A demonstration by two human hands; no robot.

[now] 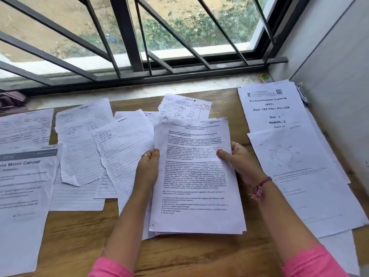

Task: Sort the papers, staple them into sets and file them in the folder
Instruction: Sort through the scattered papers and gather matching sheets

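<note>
— Papers, then: which way does the stack (196, 176) she's holding lie?

— Long axis runs away from her toward the window (139, 37), printed side up, with the heading and a handwritten "SECTION" note at the far end. Its near edge rests on the wooden table (79, 236).

— And her hands?

— Left hand (147, 166) grips the stack's left edge, thumb on top, fingers underneath. Right hand (239, 160) pinches the right edge the same way.

— What's around them?

— Left of her left hand, torn lined sheets (123, 148) lie overlapping. Beyond the stack's far end sits a handwritten table sheet (184, 106). Right of her right hand, a circle-diagram page (289, 166) overlaps a "Pre Examination Training" cover sheet (271, 108).
</note>
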